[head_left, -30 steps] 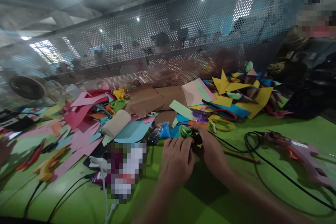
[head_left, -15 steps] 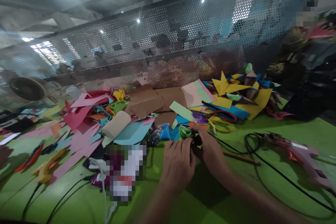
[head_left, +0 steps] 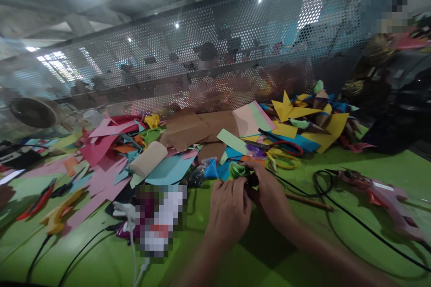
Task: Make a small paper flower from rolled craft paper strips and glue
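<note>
**Reader:** Where are your hands, and what do they hold?

**Describer:** Both of your hands meet just in front of you, over the green table (head_left: 276, 251). Your left hand (head_left: 230, 208) is curled, back of the hand up, fingers bent toward the right one. Your right hand (head_left: 271, 195) closes around a small dark piece pinched between the two hands; it is mostly hidden, so you cannot tell what it is. A green paper roll (head_left: 237, 169) sits touching your fingertips on their far side. Whether either hand actually grips the roll cannot be told.

**Reader:** What lies around the roll?

**Describer:** Just left of the roll is a small blue packet (head_left: 211, 168), and further left a cream paper tube (head_left: 148, 158) resting on a teal sheet (head_left: 168, 169). Behind the roll, brown paper sheets (head_left: 191, 130) are piled among pink, green and yellow offcuts. Right of the roll lie red-handled scissors (head_left: 283, 145) and yellow-handled scissors (head_left: 284, 160). Well to the right of the roll, a pink glue gun (head_left: 384, 195) lies on the table, its black cord (head_left: 336, 215) looping back past your right wrist. Far left of the roll are more scissors, red (head_left: 35, 199) and yellow (head_left: 59, 217).

**Reader:** Anything beyond the table?

**Describer:** Behind the roll stands a perforated metal screen (head_left: 202, 54), with blurred people on its far side.
</note>
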